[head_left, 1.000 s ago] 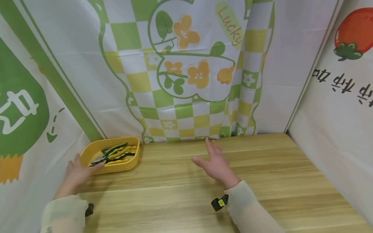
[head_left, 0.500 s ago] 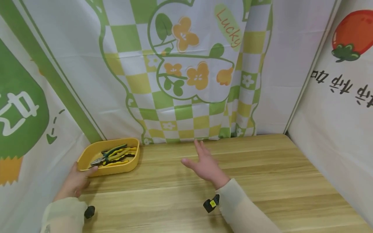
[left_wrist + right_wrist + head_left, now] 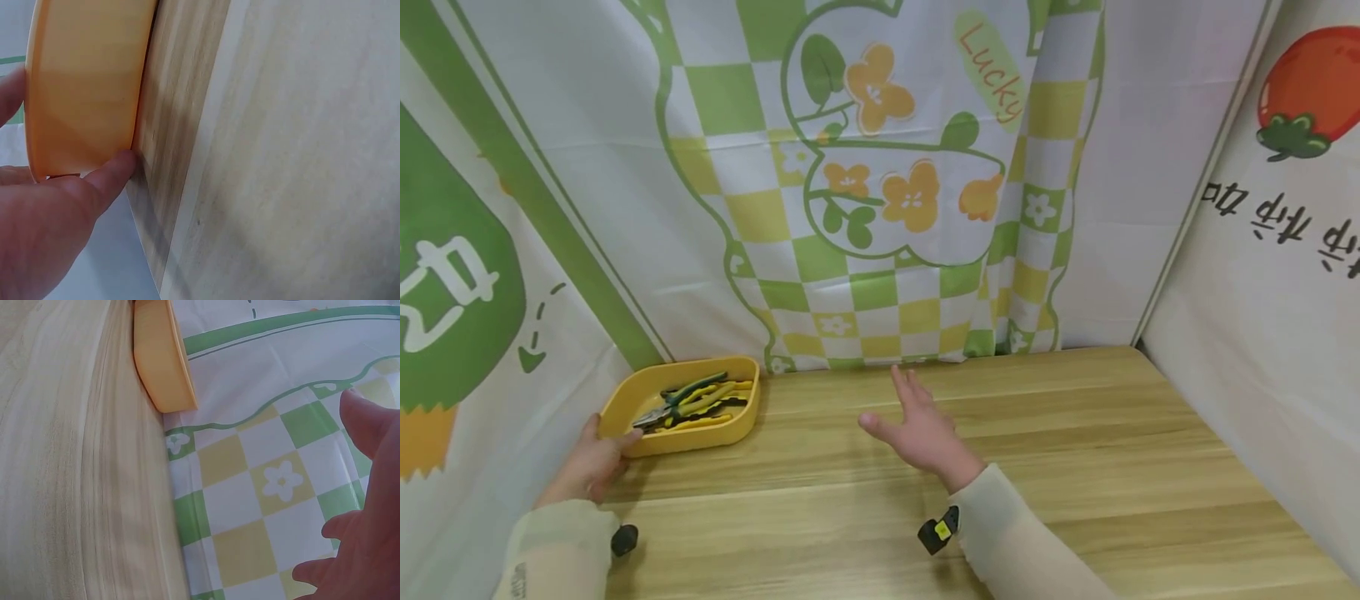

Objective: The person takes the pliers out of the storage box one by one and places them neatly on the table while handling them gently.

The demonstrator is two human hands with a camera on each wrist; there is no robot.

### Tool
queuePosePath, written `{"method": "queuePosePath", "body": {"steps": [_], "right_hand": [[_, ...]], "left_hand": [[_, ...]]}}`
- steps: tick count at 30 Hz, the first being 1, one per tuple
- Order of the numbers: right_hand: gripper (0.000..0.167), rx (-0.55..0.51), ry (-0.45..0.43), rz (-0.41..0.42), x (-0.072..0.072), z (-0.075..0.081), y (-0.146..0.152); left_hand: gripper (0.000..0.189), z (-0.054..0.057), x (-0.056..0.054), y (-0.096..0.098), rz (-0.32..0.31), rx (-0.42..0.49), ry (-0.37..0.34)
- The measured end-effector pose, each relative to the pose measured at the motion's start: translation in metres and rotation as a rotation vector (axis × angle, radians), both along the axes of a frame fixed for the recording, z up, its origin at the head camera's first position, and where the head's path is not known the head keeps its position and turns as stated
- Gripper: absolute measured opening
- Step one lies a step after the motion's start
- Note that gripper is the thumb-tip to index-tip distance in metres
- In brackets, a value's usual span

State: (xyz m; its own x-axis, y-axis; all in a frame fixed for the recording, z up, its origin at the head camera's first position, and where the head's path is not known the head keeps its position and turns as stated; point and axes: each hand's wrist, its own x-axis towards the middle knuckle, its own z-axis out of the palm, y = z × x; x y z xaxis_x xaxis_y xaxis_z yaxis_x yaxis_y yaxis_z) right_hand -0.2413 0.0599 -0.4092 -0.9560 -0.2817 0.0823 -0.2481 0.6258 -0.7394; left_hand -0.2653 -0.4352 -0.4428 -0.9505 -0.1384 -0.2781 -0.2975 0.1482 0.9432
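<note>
A yellow plastic basket [image 3: 722, 433] with rounded corners stands at the table's back left. Inside it lie green-handled pliers [image 3: 692, 387] with metal jaws, and several yellow and black pieces that are hard to make out. My left hand [image 3: 586, 467] grips the basket's near left corner, thumb by the rim. Seen from the left wrist, one finger of that hand [image 3: 50, 225] reaches the bottom edge of the basket wall [image 3: 94, 87]. My right hand [image 3: 917, 433] hovers over the table, thumb and fingers spread, holding nothing. The right wrist view shows it [image 3: 375, 500] apart from the basket.
The wooden table [image 3: 1075, 467] extends to the right of the basket. A checkered green and yellow cloth [image 3: 880, 292] hangs along its back edge. White printed sheets enclose the left and right [image 3: 1262, 333] sides.
My left hand has drawn back slightly and taken hold of the basket's corner. Above the table, my right hand has moved left. The basket stays nearly in place.
</note>
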Motion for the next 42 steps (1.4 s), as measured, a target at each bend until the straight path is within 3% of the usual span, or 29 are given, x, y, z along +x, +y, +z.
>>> {"method": "queuePosePath", "body": {"steps": [17,31,42], "right_hand": [[0.103,0.02,-0.015,-0.007,-0.001,-0.003,-0.002],[0.102,0.025,-0.012,0.011,-0.001,-0.002,-0.005],[0.102,-0.006,-0.04,0.018,0.0,-0.005,-0.004]], "left_hand": [[0.099,-0.001,-0.001,0.005,0.022,0.077,-0.012],[0.092,-0.001,0.0,0.013,-0.016,0.015,0.011],[0.079,-0.004,0.001,0.04,-0.063,-0.016,0.084]]}}
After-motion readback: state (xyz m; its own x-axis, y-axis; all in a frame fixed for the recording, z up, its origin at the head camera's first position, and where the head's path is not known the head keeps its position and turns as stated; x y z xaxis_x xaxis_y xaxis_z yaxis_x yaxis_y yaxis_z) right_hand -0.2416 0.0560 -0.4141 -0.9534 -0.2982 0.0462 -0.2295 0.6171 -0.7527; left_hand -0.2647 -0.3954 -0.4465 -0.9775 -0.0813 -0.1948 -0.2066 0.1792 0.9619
